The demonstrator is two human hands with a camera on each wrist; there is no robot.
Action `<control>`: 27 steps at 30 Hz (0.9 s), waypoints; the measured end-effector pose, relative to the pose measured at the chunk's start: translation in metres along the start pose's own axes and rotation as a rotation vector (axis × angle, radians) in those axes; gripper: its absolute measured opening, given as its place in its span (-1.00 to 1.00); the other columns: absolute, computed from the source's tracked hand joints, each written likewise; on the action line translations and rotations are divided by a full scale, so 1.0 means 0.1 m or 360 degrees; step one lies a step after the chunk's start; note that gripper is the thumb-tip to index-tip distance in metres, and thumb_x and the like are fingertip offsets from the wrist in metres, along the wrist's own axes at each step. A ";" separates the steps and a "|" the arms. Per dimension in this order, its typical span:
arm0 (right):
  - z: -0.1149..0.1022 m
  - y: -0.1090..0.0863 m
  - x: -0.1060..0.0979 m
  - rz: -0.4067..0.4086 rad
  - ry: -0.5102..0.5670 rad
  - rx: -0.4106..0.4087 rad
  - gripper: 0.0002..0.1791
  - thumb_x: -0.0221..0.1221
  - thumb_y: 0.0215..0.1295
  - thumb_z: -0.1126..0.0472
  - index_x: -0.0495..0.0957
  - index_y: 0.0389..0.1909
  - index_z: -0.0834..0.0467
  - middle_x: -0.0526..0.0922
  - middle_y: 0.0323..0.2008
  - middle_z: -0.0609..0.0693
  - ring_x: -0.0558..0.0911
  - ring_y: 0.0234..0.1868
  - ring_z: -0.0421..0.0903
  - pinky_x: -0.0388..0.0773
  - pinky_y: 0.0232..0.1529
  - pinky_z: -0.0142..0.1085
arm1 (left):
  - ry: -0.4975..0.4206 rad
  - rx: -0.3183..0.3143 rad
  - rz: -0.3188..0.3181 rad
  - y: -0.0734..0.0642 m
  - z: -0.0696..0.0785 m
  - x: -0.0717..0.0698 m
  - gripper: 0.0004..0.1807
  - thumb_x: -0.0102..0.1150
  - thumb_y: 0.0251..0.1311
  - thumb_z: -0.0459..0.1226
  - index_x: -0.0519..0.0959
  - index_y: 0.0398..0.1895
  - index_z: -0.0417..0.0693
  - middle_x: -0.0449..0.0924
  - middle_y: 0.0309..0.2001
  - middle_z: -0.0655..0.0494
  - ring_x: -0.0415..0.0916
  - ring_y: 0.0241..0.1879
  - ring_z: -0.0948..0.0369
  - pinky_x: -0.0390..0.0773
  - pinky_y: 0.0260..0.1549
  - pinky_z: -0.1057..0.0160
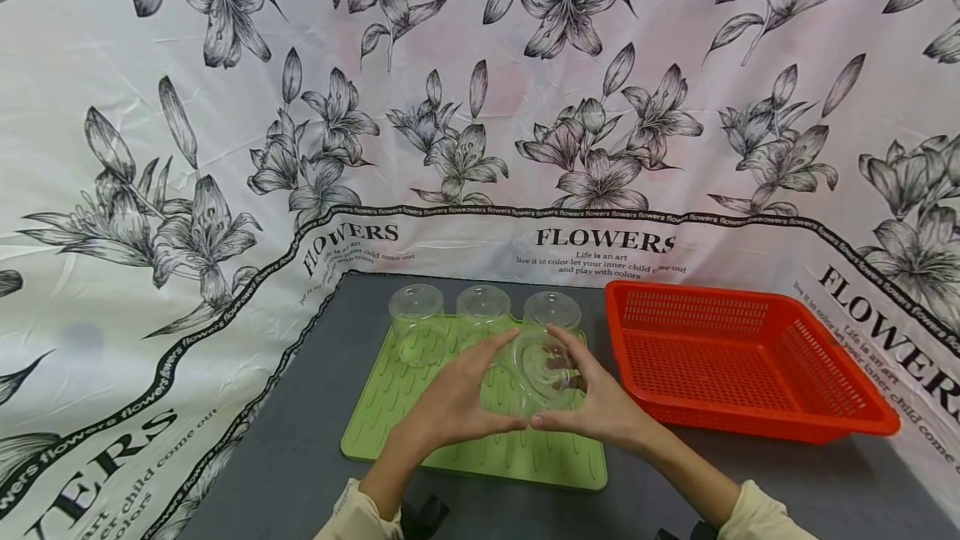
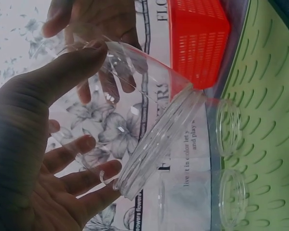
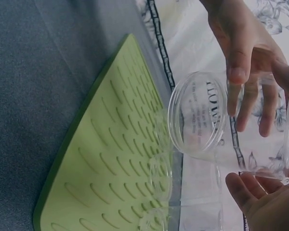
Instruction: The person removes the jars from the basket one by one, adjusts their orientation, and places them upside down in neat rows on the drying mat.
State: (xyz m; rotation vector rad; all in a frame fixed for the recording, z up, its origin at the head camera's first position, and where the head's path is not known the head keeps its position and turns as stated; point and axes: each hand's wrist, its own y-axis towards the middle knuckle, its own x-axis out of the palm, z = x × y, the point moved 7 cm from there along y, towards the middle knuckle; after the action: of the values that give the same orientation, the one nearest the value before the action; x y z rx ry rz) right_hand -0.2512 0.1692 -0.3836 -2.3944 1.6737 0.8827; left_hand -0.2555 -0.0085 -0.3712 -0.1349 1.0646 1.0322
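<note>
My left hand and right hand hold a clear plastic jar between them, above a green drying mat. The jar is tilted, and in the left wrist view its threaded mouth points down toward the mat. My left thumb lies on the jar near its closed end, with fingers spread along the far side. In the right wrist view, right-hand fingertips touch the jar's side. Three more clear jars stand along the mat's back edge: left jar, middle jar and right jar.
A red perforated plastic basket sits to the right of the mat on the dark grey table. White cloth printed with flowers and lettering hangs behind and along the sides.
</note>
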 end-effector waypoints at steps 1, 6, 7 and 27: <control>0.00 0.00 0.00 0.0005 -0.0004 -0.0007 0.22 0.55 0.03 0.06 -0.03 0.62 -0.15 0.34 0.44 0.25 0.45 0.34 0.23 0.56 0.17 0.02 | -0.0021 -0.0010 0.0003 0.00 -0.01 0.00 0.22 0.62 -0.06 0.02 0.02 0.63 0.37 0.27 0.54 0.13 0.31 0.48 0.03 0.49 0.32 -0.12; -0.01 -0.01 0.00 0.0013 0.0018 -0.0053 0.21 0.55 0.04 0.09 -0.03 0.62 -0.15 0.25 0.51 0.20 0.40 0.40 0.27 0.55 0.20 0.00 | -0.0162 -0.0067 0.0035 -0.04 -0.07 -0.01 0.22 0.63 -0.06 0.00 0.00 0.61 0.49 0.22 0.56 0.18 0.27 0.51 0.05 0.47 0.34 -0.13; -0.02 -0.01 -0.01 0.0013 0.0029 -0.0055 0.21 0.55 0.05 0.10 -0.03 0.62 -0.16 0.22 0.53 0.18 0.38 0.42 0.28 0.54 0.22 -0.01 | -0.0191 -0.0075 0.0042 -0.04 -0.08 -0.01 0.21 0.63 -0.06 0.00 0.00 0.60 0.51 0.21 0.57 0.19 0.26 0.51 0.05 0.46 0.35 -0.14; -0.06 0.03 0.02 0.0069 0.0179 -0.0177 0.15 0.51 0.06 0.21 0.03 0.61 -0.05 0.26 0.50 0.16 0.49 0.28 0.21 0.54 0.19 -0.02 | -0.0730 -0.0055 0.0121 -0.06 -0.22 0.02 0.18 0.64 -0.06 -0.17 0.08 0.58 0.46 0.38 0.42 0.20 0.35 0.45 0.11 0.39 0.41 -0.09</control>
State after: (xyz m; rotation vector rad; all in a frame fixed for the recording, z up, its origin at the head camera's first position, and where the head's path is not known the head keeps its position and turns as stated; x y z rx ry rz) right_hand -0.2508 0.1644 -0.3786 -2.5336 1.7665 0.8852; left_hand -0.2646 -0.0226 -0.3863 0.1127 0.6388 1.0846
